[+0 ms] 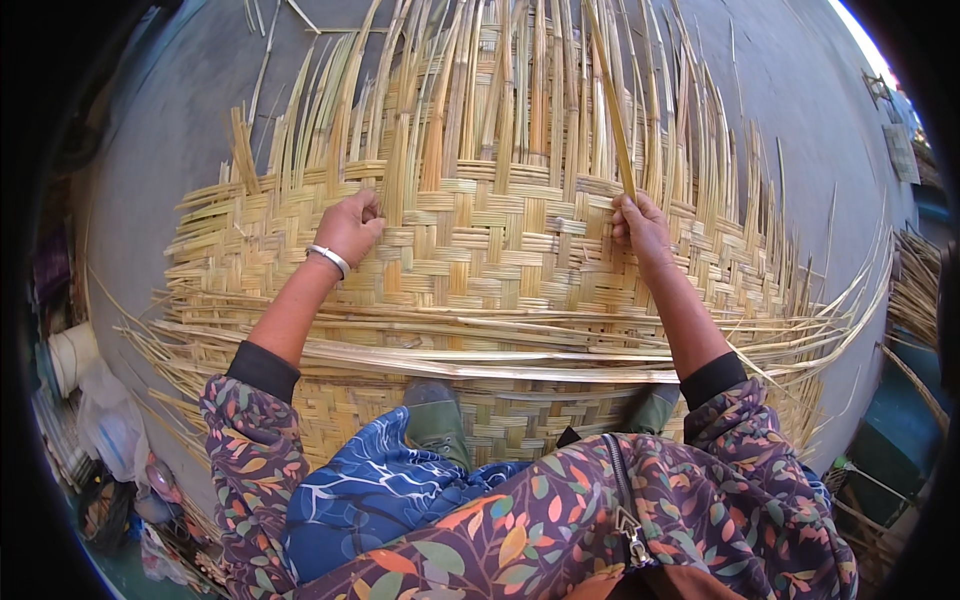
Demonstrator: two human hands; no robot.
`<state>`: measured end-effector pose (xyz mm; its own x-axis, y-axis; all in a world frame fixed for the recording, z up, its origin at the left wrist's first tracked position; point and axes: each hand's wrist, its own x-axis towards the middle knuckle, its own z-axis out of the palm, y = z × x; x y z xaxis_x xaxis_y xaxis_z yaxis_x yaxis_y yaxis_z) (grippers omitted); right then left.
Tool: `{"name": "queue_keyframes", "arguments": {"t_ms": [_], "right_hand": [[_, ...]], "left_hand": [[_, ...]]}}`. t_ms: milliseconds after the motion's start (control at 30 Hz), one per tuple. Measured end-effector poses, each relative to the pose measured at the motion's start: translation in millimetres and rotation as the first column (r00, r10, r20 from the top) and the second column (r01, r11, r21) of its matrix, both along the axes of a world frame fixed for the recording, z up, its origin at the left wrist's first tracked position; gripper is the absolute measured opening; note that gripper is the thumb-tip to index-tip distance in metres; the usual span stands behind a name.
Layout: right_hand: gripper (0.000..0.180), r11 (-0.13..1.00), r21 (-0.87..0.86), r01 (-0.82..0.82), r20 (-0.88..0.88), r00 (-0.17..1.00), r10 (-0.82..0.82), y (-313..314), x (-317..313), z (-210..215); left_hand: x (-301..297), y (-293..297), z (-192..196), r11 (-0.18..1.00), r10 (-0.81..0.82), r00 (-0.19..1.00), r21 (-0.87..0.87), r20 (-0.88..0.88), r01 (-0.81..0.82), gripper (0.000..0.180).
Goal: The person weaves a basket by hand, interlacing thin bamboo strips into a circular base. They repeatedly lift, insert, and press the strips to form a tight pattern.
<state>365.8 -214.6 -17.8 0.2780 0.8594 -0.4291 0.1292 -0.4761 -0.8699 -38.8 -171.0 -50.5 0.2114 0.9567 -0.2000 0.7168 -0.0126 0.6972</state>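
Note:
A large mat (pixel 480 235) of woven split cane or reed lies on the floor in front of me, its long loose strips (pixel 440 110) fanning out from the far edge. My right hand (pixel 642 230) grips the near end of one long flat cane strip (pixel 612 100), which stretches away from me over the others. On the left, my left hand (pixel 352 230) rests at the weave with fingers curled together. What those fingers hold, if anything, is hidden. A silvery bracelet (pixel 330 260) circles my left wrist.
Several loose long canes (pixel 480 345) lie crosswise on the mat between my hands and my green shoes (pixel 437 420), which stand on the weave. A clear plastic bag (pixel 110 425) and a pale container (pixel 73 355) are at the left. A bundle of canes (pixel 915 285) lies at the right.

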Motion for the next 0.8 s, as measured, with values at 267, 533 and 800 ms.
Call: {"name": "queue_keyframes", "arguments": {"t_ms": [267,533,800], "right_hand": [[0.017,1.0,-0.019,0.023,0.003,1.0,-0.023,0,0,0],[0.016,1.0,-0.014,0.023,-0.005,1.0,-0.023,1,2,-1],[0.016,1.0,-0.015,0.013,0.017,1.0,-0.012,2,0,1]], "left_hand": [[0,2,-2,1.0,0.003,0.998,-0.004,0.065,-0.003,0.014],[-5,27,11,0.887,0.089,0.963,-0.46,0.254,0.039,0.01],[1,23,1,0.966,0.065,0.953,-0.257,0.295,0.014,0.009]]}}
